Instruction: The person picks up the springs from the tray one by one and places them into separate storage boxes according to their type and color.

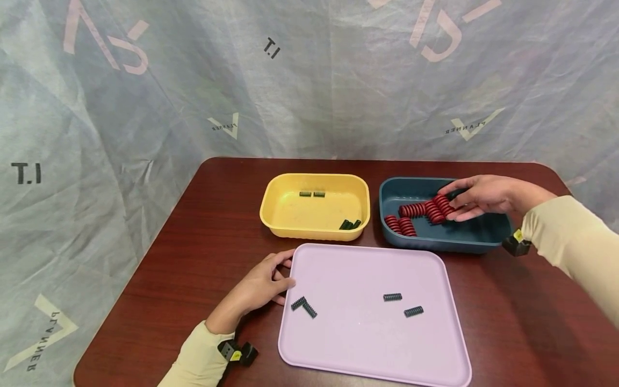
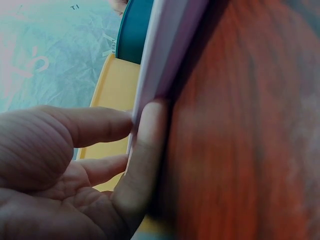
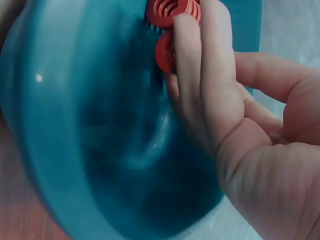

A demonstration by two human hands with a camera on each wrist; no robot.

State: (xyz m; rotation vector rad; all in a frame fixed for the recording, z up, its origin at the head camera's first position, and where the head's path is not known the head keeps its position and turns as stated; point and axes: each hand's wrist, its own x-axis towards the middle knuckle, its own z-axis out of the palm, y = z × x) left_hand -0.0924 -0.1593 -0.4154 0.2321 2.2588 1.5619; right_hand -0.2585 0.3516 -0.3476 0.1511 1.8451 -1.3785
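My left hand (image 1: 263,282) holds the left rim of a lilac tray (image 1: 358,344), and the left wrist view shows its fingers (image 2: 150,125) against that edge. Four-sided and dark blue, a bin (image 1: 464,246) stands behind the tray on the right. My right hand (image 1: 488,196) reaches into it, fingers rather straight and touching red coil springs (image 1: 434,212). In the right wrist view the fingers (image 3: 215,75) partly cover these springs (image 3: 167,52). More red springs (image 1: 400,226) lie in the bin's left part. Small dark green springs (image 1: 413,312) lie on the tray.
A yellow bin (image 1: 314,234) stands left of the blue one, with small dark springs (image 1: 311,194) at its back and more (image 1: 349,224) in its front right corner. All stand on a reddish-brown wooden table (image 1: 193,242). A grey printed sheet (image 1: 314,80) hangs behind.
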